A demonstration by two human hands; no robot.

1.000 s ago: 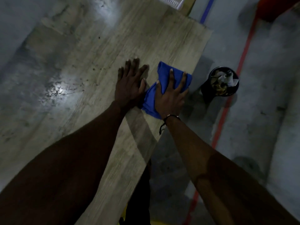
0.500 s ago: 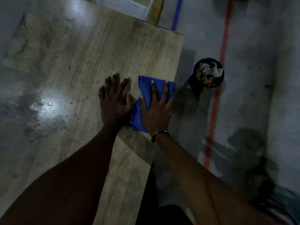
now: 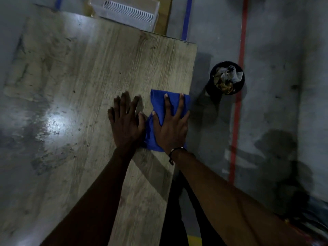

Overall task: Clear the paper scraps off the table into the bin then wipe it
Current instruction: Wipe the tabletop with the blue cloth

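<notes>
White slotted plastic crate [image 3: 130, 14] at top, on a brown board [image 3: 164, 20]; grey floor w/ blue tape line [image 3: 186, 20] & red tape line [image 3: 238, 96].

Glossy wood-grain table [image 3: 99, 71], blue woven cloth [image 3: 158, 107].

A crumpled blue cloth [image 3: 158, 110] lies flat near the right edge of the wood-grain bench [image 3: 92, 71]; a black bin [image 3: 212, 86] holding paper scraps [image 3: 228, 77] stands on the floor beside it.
</notes>
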